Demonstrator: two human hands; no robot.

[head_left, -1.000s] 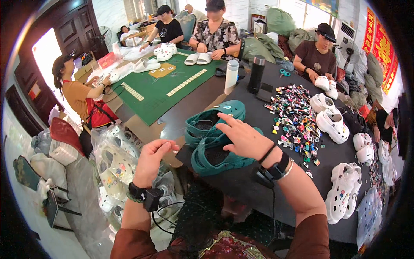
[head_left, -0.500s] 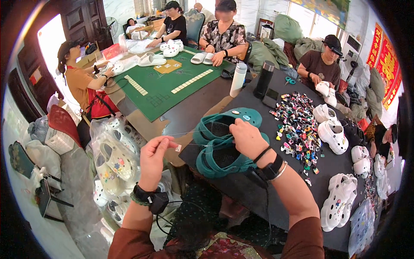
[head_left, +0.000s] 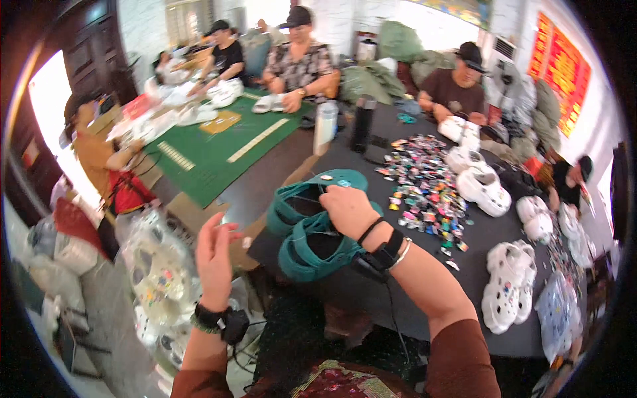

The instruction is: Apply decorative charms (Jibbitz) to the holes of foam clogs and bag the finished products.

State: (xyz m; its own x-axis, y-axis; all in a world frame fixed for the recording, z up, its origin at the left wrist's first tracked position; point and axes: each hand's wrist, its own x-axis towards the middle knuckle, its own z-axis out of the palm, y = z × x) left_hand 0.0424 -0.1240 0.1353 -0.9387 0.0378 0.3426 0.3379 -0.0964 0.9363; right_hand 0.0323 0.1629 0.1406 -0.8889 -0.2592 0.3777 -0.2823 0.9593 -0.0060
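A pair of dark green clogs (head_left: 310, 247) sits side by side at the near edge of the dark table, with small charms on the far one. My right hand (head_left: 352, 211) is closed over the inner edges of the pair; its fingertips are partly hidden. Left of the clogs, my left hand (head_left: 215, 259) is raised with its fingers apart, holding nothing I can see. A small pale tag (head_left: 247, 243) shows between that hand and the clogs. Any thread there is too blurred to follow.
Loose colourful charms (head_left: 428, 189) lie heaped right of the clogs. White clogs (head_left: 509, 285) line the table's right side. A white bottle (head_left: 325, 127) and a black bottle (head_left: 361, 123) stand beyond. Bagged clogs (head_left: 156, 265) are at my left. Co-workers sit around the tables.
My left hand has opened from a pinch on a clear thread and moved slightly away from the clogs. My right hand stays on them. The whole view has shifted and blurred.
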